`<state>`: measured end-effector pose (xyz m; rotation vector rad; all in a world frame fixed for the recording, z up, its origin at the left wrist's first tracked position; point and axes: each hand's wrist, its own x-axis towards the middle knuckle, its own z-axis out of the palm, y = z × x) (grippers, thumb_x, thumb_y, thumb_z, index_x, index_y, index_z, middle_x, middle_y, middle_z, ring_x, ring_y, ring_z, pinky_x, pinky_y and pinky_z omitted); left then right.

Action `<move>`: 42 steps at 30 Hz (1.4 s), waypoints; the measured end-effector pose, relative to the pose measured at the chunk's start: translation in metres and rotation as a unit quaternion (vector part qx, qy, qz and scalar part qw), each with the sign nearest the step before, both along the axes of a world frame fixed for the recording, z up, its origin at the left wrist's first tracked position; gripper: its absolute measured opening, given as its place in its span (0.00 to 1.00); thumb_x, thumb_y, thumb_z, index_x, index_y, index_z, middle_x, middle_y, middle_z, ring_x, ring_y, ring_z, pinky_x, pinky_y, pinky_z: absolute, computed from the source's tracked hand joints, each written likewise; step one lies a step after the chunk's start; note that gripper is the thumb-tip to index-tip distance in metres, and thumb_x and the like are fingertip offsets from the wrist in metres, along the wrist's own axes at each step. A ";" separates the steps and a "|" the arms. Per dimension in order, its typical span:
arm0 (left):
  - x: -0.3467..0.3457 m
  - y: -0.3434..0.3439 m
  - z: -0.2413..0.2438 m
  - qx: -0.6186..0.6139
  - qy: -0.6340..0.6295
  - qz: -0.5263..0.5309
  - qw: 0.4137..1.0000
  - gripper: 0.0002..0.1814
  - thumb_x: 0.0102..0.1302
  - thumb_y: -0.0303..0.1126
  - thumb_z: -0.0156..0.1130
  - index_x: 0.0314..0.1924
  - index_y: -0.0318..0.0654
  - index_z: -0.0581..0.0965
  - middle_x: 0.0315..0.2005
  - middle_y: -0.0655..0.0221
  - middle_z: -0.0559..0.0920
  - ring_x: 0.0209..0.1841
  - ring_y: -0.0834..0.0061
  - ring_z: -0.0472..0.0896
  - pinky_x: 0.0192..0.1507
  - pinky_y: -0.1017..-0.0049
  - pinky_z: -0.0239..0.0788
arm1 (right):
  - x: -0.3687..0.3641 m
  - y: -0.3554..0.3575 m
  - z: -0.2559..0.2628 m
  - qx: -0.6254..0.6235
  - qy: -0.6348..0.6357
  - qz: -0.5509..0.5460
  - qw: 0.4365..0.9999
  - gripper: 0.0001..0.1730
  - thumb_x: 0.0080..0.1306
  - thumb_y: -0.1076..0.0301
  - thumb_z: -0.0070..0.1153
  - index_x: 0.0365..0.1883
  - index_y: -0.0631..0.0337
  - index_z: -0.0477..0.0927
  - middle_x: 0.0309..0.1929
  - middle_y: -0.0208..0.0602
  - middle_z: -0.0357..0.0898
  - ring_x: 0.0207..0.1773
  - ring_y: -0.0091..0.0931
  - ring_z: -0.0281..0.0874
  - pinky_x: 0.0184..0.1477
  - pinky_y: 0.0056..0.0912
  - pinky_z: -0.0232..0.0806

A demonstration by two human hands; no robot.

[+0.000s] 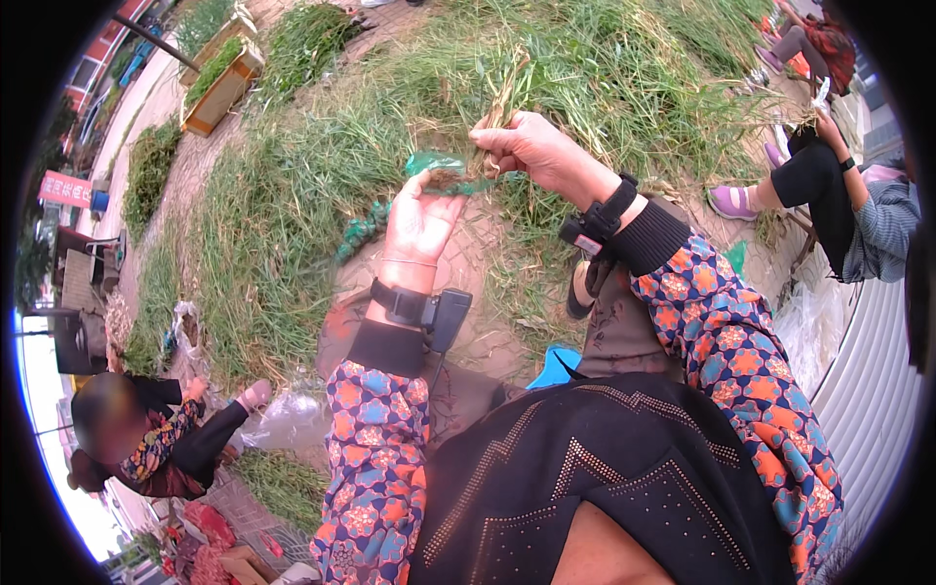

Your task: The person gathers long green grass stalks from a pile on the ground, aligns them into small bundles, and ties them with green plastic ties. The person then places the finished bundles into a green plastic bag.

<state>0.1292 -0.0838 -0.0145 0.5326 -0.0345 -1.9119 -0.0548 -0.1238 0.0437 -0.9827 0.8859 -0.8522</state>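
My right hand [537, 152] pinches a small bunch of plant stalks [499, 110], pale and dry at the base with some green above. Just left of it, my left hand [424, 223] is turned palm up, its fingers curled at the edge of a green plastic mesh bag [435, 161]. A brown, fibrous clump [447, 178] lies at those fingertips, right beside the stalk bases. Some of the left fingers are hidden by the bag and clump. A bunched length of green mesh [362, 230] trails on the ground left of the left wrist.
Cut grass [263, 256] covers much of the brick paving. A person [826, 183] sits close at the right, another person [161, 439] at the lower left, and a third person [819, 44] farther off. Planter boxes [223, 91] stand upper left. A blue object [556, 365] lies between my legs.
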 end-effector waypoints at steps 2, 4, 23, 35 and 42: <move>-0.003 -0.001 -0.001 0.009 -0.043 0.027 0.999 0.14 0.66 0.31 0.45 0.48 0.28 0.67 0.47 0.53 0.73 0.51 0.60 0.71 0.56 0.61 0.64 | -0.001 0.007 -0.001 0.000 0.016 0.014 1.000 0.09 0.58 0.68 0.59 0.35 0.62 0.76 0.23 0.23 0.71 0.22 0.15 0.68 0.25 0.19 0.67; 0.002 0.000 -0.004 0.012 -0.049 0.042 0.998 0.13 0.66 0.29 0.45 0.46 0.28 0.67 0.45 0.53 0.74 0.49 0.61 0.72 0.54 0.62 0.66 | 0.006 0.016 -0.002 -0.002 0.049 0.027 0.998 0.09 0.57 0.68 0.59 0.35 0.62 0.77 0.22 0.25 0.73 0.21 0.16 0.69 0.24 0.18 0.67; -0.007 -0.008 0.001 -0.024 -0.056 0.085 0.995 0.09 0.66 0.28 0.48 0.40 0.30 0.72 0.39 0.60 0.78 0.42 0.67 0.78 0.47 0.67 0.72 | 0.022 0.031 -0.031 -0.067 0.100 0.039 0.992 0.07 0.52 0.73 0.59 0.29 0.63 0.75 0.19 0.28 0.73 0.18 0.17 0.69 0.19 0.20 0.63; 0.000 -0.009 -0.005 0.000 -0.105 0.073 0.992 0.10 0.65 0.29 0.49 0.42 0.29 0.72 0.41 0.58 0.78 0.46 0.66 0.76 0.53 0.66 0.67 | -0.014 0.014 0.017 -0.073 -0.013 -0.013 0.997 0.07 0.58 0.68 0.57 0.33 0.60 0.75 0.24 0.24 0.73 0.21 0.15 0.71 0.24 0.16 0.64; -0.009 -0.005 0.004 -0.008 -0.027 0.033 0.999 0.14 0.68 0.33 0.44 0.47 0.28 0.69 0.44 0.56 0.77 0.48 0.64 0.75 0.55 0.63 0.65 | -0.001 0.018 0.019 -0.079 -0.042 -0.002 0.996 0.09 0.58 0.66 0.59 0.35 0.59 0.76 0.27 0.27 0.76 0.25 0.18 0.74 0.29 0.18 0.68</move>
